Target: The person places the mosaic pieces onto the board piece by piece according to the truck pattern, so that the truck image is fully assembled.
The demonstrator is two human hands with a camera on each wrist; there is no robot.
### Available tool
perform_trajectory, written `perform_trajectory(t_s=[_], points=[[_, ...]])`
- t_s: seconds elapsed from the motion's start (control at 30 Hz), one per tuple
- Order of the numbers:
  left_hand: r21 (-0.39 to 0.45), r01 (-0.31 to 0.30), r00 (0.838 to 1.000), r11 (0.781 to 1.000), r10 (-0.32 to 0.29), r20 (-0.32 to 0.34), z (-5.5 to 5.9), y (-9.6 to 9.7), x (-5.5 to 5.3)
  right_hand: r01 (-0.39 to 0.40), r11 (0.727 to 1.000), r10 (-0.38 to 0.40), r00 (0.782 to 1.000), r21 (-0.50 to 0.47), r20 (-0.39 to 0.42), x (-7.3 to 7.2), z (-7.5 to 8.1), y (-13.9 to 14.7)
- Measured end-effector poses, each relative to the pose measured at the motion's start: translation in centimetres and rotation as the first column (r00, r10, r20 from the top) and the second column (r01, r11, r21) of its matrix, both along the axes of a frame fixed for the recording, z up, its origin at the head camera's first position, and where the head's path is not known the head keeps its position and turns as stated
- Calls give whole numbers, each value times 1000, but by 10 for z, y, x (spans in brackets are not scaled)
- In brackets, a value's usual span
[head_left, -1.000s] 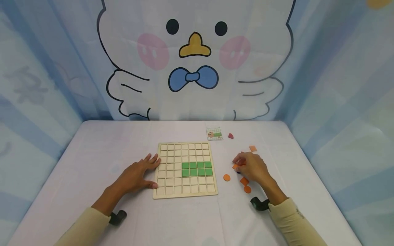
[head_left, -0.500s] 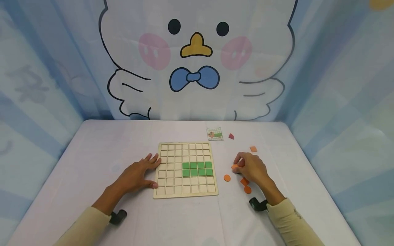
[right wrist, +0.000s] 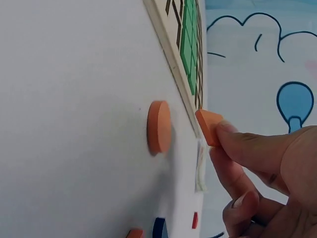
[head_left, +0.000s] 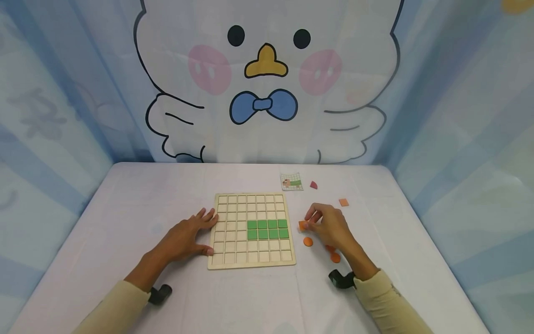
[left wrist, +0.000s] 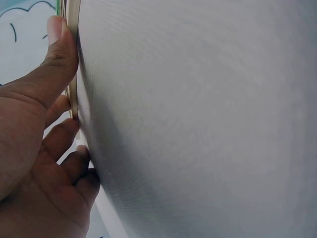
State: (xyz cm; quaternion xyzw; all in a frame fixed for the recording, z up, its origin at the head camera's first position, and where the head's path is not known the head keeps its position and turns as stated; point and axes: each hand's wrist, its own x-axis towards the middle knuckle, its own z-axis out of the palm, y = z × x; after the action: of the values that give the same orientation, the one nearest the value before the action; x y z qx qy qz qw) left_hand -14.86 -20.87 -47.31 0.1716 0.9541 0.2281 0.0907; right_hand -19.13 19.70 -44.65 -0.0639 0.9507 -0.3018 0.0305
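A pale wooden grid board point(head_left: 231, 236) lies flat on the table, with two rows of green square tiles point(head_left: 267, 229) in its right half. Along the board's left edge rests my left hand point(head_left: 185, 236), fingers spread and thumb tip at the rim. Between thumb and fingertips, my right hand point(head_left: 331, 227) pinches a small orange tile point(head_left: 302, 225) just off the board's right edge. The right wrist view shows this orange tile point(right wrist: 208, 126) raised above the table. Below the pinching fingers lies an orange disc point(head_left: 308, 241).
Beside the right wrist lie another orange disc point(head_left: 335, 257) and a partly hidden orange piece point(head_left: 330, 248). Farther back are a peach square point(head_left: 343, 202), a red quarter-round piece point(head_left: 314, 185) and a small picture card point(head_left: 291, 182). A dark blue piece point(right wrist: 159, 228) shows in the right wrist view.
My right hand has carried the orange tile left from among the loose pieces toward the board. The left hand has stayed at the board's edge.
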Motion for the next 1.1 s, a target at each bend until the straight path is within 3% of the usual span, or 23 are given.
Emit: perform_trajectory(t_s=[0.5, 1.1], points=[[2, 3, 1000, 1000, -3, -2, -1, 0, 1, -79, 994, 78, 997, -76, -18, 0, 13, -56], [-7, 0, 1000, 1000, 0, -2, 0, 0, 0, -252, 960, 248, 968, -125, -48, 6, 7, -115]])
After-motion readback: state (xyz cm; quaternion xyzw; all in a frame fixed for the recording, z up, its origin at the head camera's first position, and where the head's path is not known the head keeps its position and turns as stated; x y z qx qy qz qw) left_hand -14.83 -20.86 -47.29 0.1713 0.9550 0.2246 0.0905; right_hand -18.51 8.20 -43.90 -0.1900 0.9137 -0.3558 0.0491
